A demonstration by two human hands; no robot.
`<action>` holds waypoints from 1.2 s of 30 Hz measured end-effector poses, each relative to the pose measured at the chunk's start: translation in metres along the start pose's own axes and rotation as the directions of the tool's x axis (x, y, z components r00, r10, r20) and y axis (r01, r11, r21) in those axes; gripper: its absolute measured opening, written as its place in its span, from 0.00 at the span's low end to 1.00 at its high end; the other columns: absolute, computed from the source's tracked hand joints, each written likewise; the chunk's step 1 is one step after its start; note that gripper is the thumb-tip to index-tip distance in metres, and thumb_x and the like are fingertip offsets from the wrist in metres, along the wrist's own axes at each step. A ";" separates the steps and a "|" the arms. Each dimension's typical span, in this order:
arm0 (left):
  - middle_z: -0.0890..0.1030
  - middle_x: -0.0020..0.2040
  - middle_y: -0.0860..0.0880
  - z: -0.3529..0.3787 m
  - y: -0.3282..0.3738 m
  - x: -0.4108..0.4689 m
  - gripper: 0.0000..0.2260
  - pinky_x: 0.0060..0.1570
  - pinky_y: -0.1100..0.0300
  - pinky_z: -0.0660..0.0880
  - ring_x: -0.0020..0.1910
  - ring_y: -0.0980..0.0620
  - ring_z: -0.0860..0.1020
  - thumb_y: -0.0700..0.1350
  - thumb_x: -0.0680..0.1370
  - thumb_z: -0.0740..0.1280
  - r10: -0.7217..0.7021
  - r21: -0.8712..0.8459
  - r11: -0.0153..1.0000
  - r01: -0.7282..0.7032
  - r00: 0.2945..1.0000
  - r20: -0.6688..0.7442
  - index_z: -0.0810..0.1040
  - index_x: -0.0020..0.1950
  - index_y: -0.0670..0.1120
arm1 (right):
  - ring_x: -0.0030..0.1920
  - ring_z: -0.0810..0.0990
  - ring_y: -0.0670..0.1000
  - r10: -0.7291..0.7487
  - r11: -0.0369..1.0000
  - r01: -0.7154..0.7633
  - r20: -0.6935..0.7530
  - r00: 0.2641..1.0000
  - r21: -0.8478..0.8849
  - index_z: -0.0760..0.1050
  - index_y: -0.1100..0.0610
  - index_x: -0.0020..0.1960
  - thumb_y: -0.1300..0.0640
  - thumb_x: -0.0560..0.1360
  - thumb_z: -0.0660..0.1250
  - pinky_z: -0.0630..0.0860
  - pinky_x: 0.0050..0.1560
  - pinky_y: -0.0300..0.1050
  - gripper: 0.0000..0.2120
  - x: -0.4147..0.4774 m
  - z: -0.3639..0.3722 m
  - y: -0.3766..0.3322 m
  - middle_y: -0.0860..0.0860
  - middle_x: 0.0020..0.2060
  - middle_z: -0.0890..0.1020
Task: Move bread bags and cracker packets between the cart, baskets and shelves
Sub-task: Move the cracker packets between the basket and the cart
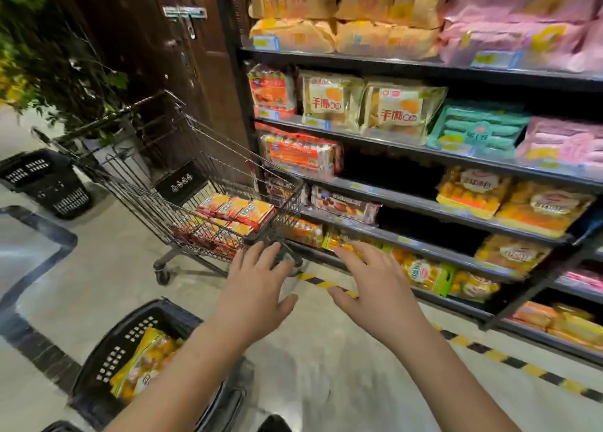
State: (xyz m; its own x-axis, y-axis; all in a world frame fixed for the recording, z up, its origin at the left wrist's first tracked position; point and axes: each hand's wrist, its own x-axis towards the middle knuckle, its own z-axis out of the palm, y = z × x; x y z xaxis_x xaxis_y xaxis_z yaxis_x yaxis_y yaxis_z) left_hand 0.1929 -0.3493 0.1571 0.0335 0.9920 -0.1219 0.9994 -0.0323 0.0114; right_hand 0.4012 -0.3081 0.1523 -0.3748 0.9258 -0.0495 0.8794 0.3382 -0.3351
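Note:
A wire shopping cart [153, 183] stands left of the shelves and holds several orange cracker packets [236, 211]. My left hand [254, 288] hovers open just below the cart's near corner, holding nothing. My right hand [375, 288] is open too, fingers spread, in front of the lowest shelves. A black basket [107, 353] at the bottom left holds yellow bread bags [146, 363]. The dark shelves [408, 151] on the right carry bread bags [401, 112] and cracker packets [301, 152].
A second black basket [45, 183] sits on the floor at the far left, beside a potted plant [49, 66]. A wooden door [169, 56] stands behind the cart. Yellow-black tape [489, 350] marks the floor along the shelf base.

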 end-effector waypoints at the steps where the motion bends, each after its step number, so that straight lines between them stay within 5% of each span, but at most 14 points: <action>1: 0.54 0.84 0.48 0.000 -0.002 0.012 0.28 0.80 0.42 0.45 0.83 0.43 0.50 0.63 0.82 0.60 -0.021 -0.005 1.000 0.021 1.000 0.000 0.62 0.80 0.57 | 0.80 0.56 0.52 -0.003 1.000 0.003 0.009 1.000 0.002 0.57 0.40 0.81 0.37 0.80 0.62 0.52 0.81 0.57 0.33 0.013 0.000 0.005 0.47 0.80 0.60; 12: 0.52 0.84 0.48 0.018 -0.077 0.189 0.26 0.81 0.41 0.46 0.83 0.42 0.49 0.60 0.84 0.57 -0.211 -0.074 0.974 0.216 0.975 0.075 0.60 0.81 0.55 | 0.78 0.61 0.55 -0.146 0.988 0.151 0.115 0.983 -0.043 0.60 0.43 0.80 0.40 0.81 0.62 0.54 0.79 0.55 0.30 0.236 0.011 -0.002 0.49 0.77 0.64; 22: 0.54 0.84 0.45 0.020 -0.176 0.286 0.27 0.81 0.41 0.47 0.82 0.39 0.50 0.58 0.83 0.60 -0.404 -0.142 0.895 0.424 0.902 0.150 0.63 0.81 0.52 | 0.80 0.55 0.56 -0.300 0.933 0.351 0.365 0.881 -0.079 0.55 0.44 0.82 0.40 0.83 0.58 0.49 0.80 0.54 0.30 0.419 0.041 -0.042 0.51 0.81 0.58; 29: 0.53 0.84 0.45 0.048 -0.211 0.336 0.26 0.80 0.42 0.50 0.83 0.40 0.50 0.60 0.83 0.58 -0.571 -0.164 0.776 0.608 0.789 0.224 0.63 0.80 0.53 | 0.79 0.59 0.54 -0.463 0.842 0.538 0.460 0.757 -0.037 0.59 0.45 0.81 0.41 0.82 0.61 0.52 0.79 0.53 0.30 0.532 0.077 -0.061 0.51 0.79 0.63; 33: 0.56 0.83 0.44 0.063 -0.221 0.365 0.26 0.80 0.42 0.54 0.81 0.39 0.54 0.60 0.82 0.60 -0.666 -0.161 0.680 0.715 0.694 0.274 0.66 0.78 0.52 | 0.71 0.73 0.60 -0.560 0.778 0.628 0.441 0.701 -0.010 0.74 0.50 0.73 0.44 0.76 0.73 0.68 0.72 0.59 0.28 0.588 0.104 -0.064 0.55 0.70 0.75; 36: 0.59 0.83 0.43 0.070 -0.222 0.383 0.26 0.77 0.42 0.58 0.80 0.37 0.58 0.60 0.82 0.61 -0.735 -0.176 0.584 0.793 0.608 0.300 0.68 0.78 0.52 | 0.78 0.62 0.56 -0.563 0.729 0.684 0.540 0.625 -0.032 0.64 0.46 0.79 0.42 0.82 0.63 0.56 0.79 0.57 0.27 0.623 0.117 -0.066 0.52 0.78 0.65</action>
State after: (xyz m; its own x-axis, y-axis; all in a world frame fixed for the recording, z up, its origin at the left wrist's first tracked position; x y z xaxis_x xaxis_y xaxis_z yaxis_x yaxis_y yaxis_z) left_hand -0.0155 0.0290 0.0382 -0.7121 0.5902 -0.3803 0.6085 0.7890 0.0851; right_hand 0.0753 0.2262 0.0340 -0.8882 0.2972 -0.3503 0.3938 0.8852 -0.2476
